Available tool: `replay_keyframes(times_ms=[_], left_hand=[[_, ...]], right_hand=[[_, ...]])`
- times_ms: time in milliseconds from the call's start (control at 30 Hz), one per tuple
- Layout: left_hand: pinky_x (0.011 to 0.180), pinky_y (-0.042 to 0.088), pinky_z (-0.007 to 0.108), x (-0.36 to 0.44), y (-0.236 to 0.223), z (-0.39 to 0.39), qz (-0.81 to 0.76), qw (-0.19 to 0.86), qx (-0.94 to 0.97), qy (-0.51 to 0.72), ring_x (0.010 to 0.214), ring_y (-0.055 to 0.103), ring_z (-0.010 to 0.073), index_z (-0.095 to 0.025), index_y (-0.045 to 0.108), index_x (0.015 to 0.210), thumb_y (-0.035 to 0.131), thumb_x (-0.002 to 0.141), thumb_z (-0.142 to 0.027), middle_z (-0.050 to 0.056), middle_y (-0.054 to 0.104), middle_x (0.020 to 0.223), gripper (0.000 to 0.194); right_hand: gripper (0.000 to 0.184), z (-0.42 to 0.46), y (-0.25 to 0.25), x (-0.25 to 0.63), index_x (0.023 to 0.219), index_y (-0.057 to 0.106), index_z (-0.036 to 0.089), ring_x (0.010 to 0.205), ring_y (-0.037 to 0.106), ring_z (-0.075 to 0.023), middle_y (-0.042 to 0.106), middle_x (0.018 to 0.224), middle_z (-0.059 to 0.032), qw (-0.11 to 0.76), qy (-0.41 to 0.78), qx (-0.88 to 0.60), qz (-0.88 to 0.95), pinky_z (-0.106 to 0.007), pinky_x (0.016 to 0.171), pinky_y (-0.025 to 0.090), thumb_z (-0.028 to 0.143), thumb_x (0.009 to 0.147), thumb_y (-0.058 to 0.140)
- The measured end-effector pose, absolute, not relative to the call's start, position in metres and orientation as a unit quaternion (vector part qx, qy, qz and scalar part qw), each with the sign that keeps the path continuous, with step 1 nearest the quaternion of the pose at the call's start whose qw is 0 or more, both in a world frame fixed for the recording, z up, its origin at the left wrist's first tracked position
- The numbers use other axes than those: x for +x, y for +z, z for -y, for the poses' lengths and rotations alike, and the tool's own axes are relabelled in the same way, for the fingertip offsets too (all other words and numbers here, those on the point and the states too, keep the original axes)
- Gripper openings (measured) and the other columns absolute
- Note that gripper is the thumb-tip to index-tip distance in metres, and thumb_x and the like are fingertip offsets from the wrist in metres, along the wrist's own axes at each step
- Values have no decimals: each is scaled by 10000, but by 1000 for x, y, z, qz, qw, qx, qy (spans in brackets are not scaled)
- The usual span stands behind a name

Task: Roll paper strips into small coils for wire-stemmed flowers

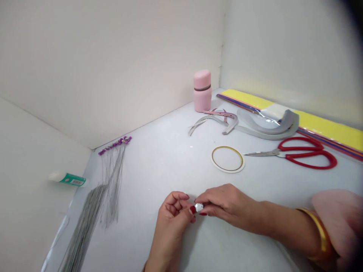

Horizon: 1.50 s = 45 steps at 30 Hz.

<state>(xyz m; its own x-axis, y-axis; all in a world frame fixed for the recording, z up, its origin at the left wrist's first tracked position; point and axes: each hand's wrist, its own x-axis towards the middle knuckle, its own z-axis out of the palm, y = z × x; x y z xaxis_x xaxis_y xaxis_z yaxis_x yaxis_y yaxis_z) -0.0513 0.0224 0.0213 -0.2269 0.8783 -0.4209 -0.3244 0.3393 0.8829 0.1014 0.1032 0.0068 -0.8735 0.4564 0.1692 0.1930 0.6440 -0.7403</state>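
My left hand (171, 219) and my right hand (224, 204) meet low in the middle of the view, just above the white table (170, 162). Both pinch a small rolled silver-grey piece (199, 207) between thumb and fingertips. The other fingers of my left hand are curled in. My right wrist wears a gold bangle (319, 234). A ring of narrow tape (227, 159) lies flat a short way beyond my right hand.
Red-handled scissors (300, 153) lie to the right. Grey paper strips (255, 124), a pink bottle (202, 90) and coloured sheets (326, 128) sit at the back. Thin wires with purple beads (110, 177) and a glue tube (68, 178) lie to the left.
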Motion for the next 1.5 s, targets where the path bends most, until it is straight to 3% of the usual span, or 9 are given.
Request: replay_keyframes(times_ms=[200, 333, 600, 867, 1000, 1200, 1367, 1500], left_hand=[[574, 392, 204, -51, 20, -23, -547, 617, 209, 526, 546, 501, 82, -142, 558, 845, 625, 715, -231, -6, 574, 614, 171], [583, 393, 220, -48, 17, -21, -571, 595, 289, 487, 604, 500, 118, -137, 576, 724, 555, 761, -373, 23, 566, 630, 240], [549, 307, 204, -43, 17, -15, -603, 514, 388, 471, 557, 381, 107, -175, 492, 641, 483, 802, -396, -30, 436, 567, 274], [489, 253, 186, -45, 10, -15, -465, 703, 164, 512, 494, 297, 69, -158, 472, 623, 571, 763, -316, -42, 383, 549, 234], [493, 271, 181, -48, 12, -15, -429, 741, 106, 505, 493, 324, 59, -148, 498, 668, 574, 765, -242, -36, 413, 574, 155], [511, 316, 208, -45, 12, -17, -541, 622, 225, 519, 517, 369, 88, -157, 475, 631, 498, 805, -316, -29, 426, 557, 237], [529, 295, 216, -39, 15, -13, -644, 454, 400, 468, 556, 372, 110, -175, 507, 656, 446, 831, -354, -31, 420, 570, 258], [533, 285, 221, -37, 16, -11, -650, 408, 439, 467, 558, 363, 114, -185, 477, 645, 424, 839, -352, -32, 409, 584, 261]], right_hand=[[210, -103, 6, 102, 963, 608, 182, 618, 582, -88, 654, 739, -10, 189, 459, -229, 837, -161, 569, 420, 277, 852, 458], [190, -103, 6, 103, 942, 605, 173, 625, 583, -91, 654, 744, -14, 193, 472, -242, 825, -166, 573, 426, 255, 840, 467], [217, -102, 10, 101, 941, 614, 181, 660, 587, -96, 657, 747, -12, 184, 448, -208, 849, -164, 611, 417, 287, 866, 440], [307, -102, 9, 104, 1026, 586, 140, 755, 593, -143, 661, 841, -77, 183, 323, -145, 917, -225, 691, 419, 286, 907, 343], [277, -102, 7, 104, 1040, 578, 146, 751, 593, -123, 661, 842, -62, 207, 337, -152, 906, -200, 688, 423, 265, 899, 370], [213, -102, 5, 102, 993, 597, 176, 615, 574, -72, 651, 731, -4, 228, 405, -204, 862, -141, 588, 413, 239, 872, 432], [224, -102, 5, 102, 978, 602, 196, 652, 569, -77, 640, 734, 2, 214, 399, -200, 869, -145, 619, 408, 266, 886, 410], [244, -101, 4, 102, 1003, 594, 202, 684, 575, -88, 647, 772, -7, 209, 380, -182, 883, -160, 661, 414, 276, 898, 386]])
